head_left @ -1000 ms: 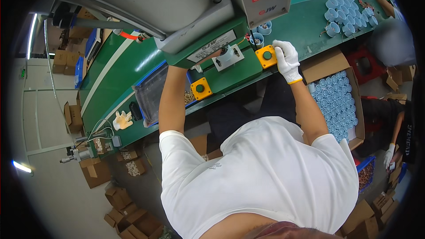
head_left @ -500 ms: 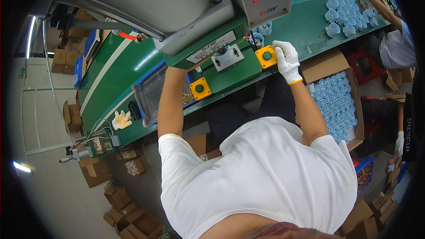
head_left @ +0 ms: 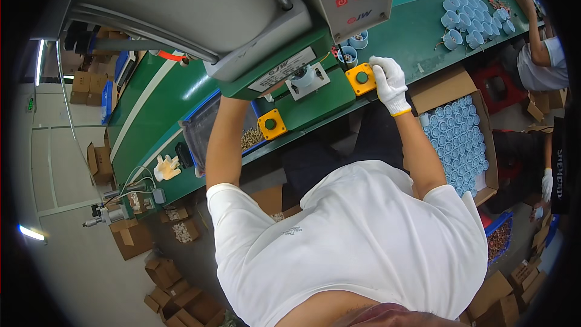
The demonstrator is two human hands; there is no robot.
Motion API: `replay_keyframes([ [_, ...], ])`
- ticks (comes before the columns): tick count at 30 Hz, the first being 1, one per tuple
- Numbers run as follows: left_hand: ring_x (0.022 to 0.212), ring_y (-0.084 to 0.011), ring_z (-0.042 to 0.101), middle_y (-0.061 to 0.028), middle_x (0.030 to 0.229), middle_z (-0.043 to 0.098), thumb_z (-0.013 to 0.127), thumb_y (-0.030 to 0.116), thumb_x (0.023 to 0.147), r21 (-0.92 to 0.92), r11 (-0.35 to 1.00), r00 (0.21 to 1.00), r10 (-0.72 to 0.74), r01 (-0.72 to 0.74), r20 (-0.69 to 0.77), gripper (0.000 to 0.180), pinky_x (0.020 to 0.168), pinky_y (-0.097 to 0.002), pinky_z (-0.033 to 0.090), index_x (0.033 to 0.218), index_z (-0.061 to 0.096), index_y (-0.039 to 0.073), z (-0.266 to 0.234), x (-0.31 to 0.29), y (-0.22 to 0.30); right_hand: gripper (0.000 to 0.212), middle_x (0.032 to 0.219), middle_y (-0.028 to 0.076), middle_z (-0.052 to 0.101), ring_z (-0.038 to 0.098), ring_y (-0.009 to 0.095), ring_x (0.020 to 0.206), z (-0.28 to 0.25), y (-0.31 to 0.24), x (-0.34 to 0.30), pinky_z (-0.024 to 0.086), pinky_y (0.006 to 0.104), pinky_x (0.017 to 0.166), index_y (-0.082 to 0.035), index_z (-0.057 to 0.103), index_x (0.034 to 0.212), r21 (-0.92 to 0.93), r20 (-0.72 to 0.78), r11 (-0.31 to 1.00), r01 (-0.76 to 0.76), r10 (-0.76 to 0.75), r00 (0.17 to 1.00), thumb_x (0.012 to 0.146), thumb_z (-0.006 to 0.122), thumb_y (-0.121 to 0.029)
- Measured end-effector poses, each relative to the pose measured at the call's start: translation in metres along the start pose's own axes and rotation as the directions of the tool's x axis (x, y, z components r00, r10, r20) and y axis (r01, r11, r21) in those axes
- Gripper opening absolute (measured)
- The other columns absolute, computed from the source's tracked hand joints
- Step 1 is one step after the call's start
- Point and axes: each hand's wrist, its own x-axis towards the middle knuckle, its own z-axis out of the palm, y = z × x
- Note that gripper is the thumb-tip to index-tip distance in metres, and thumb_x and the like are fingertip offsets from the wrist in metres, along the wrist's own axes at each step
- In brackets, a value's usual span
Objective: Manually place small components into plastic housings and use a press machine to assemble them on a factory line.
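Observation:
My right hand (head_left: 391, 86), in a white knit glove with a yellow cuff, rests against the right side of a yellow button box (head_left: 361, 79) with a dark green button. Its fingers are curled together, and nothing shows in them. My bare left forearm (head_left: 225, 139) reaches up behind the green head of a press (head_left: 272, 72), which hides my left hand. Under that head a light blue cup (head_left: 304, 79) sits on a metal fixture plate (head_left: 307, 85). A second yellow button box (head_left: 272, 124) stands at the press base's left front.
Left of the press lies a blue-rimmed tray (head_left: 203, 130) with small brass-coloured parts (head_left: 252, 137). Blue cups (head_left: 475, 18) cluster on the green bench to the right. An open carton (head_left: 490, 145) of blue cups stands below. A co-worker's arm (head_left: 532, 30) reaches in at far right.
My left forearm has shifted left, and the wrist that showed near the fixture is now behind the press head. My right hand stays by the button box. The co-worker's arm has drawn back.

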Motion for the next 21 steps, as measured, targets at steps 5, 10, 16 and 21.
replay_keyframes([
  [5, 0.077, -0.0150, 0.068, -0.0058, 0.091, 0.074, 0.083, 0.026, 0.091, 0.150, 0.978, 0.989, 0.146, -0.147, 0.023, 0.027, 0.073, -0.0303, 0.057, 0.108, 0.077, 0.007, -0.001, -0.001, -0.015, 0.020, 0.103, 0.016, 0.073, 0.071, 0.032, 0.095, -0.001, -0.001, 0.000, 0.056, 0.0401, 0.088, 0.000, 0.072, 0.109, -0.002, -0.009, 1.000, 0.008, -0.008, 1.000, 0.100, 0.063, -0.015],
  [10, 0.075, -0.0152, 0.066, -0.0059, 0.088, 0.072, 0.082, 0.026, 0.092, 0.268, 0.909, 0.948, 0.313, -0.319, 0.064, 0.025, 0.072, -0.0308, 0.055, 0.107, 0.076, 0.007, 0.000, 0.000, -0.026, 0.018, 0.100, 0.015, 0.073, 0.070, 0.033, 0.093, -0.006, -0.008, -0.003, 0.055, 0.0411, 0.086, -0.001, 0.072, 0.106, -0.005, -0.020, 1.000, 0.012, -0.012, 1.000, 0.098, 0.064, -0.015],
  [16, 0.073, -0.0154, 0.062, -0.0061, 0.084, 0.068, 0.080, 0.025, 0.093, 0.358, 0.762, 0.834, 0.542, -0.539, 0.103, 0.023, 0.070, -0.0314, 0.052, 0.105, 0.074, 0.006, 0.008, -0.001, -0.038, 0.017, 0.095, 0.015, 0.072, 0.069, 0.034, 0.088, -0.007, -0.010, 0.005, 0.054, 0.0424, 0.082, -0.002, 0.072, 0.103, -0.014, -0.031, 0.999, 0.041, -0.042, 0.999, 0.097, 0.065, -0.015],
  [21, 0.071, -0.0156, 0.059, -0.0062, 0.081, 0.065, 0.079, 0.024, 0.093, 0.450, 0.624, 0.740, 0.659, -0.639, 0.137, 0.022, 0.069, -0.0319, 0.050, 0.103, 0.072, 0.006, 0.006, 0.002, -0.055, 0.016, 0.093, 0.015, 0.071, 0.068, 0.035, 0.086, -0.008, -0.012, 0.005, 0.054, 0.0428, 0.080, -0.003, 0.072, 0.102, -0.016, -0.024, 0.999, 0.036, -0.036, 0.999, 0.096, 0.065, -0.016],
])
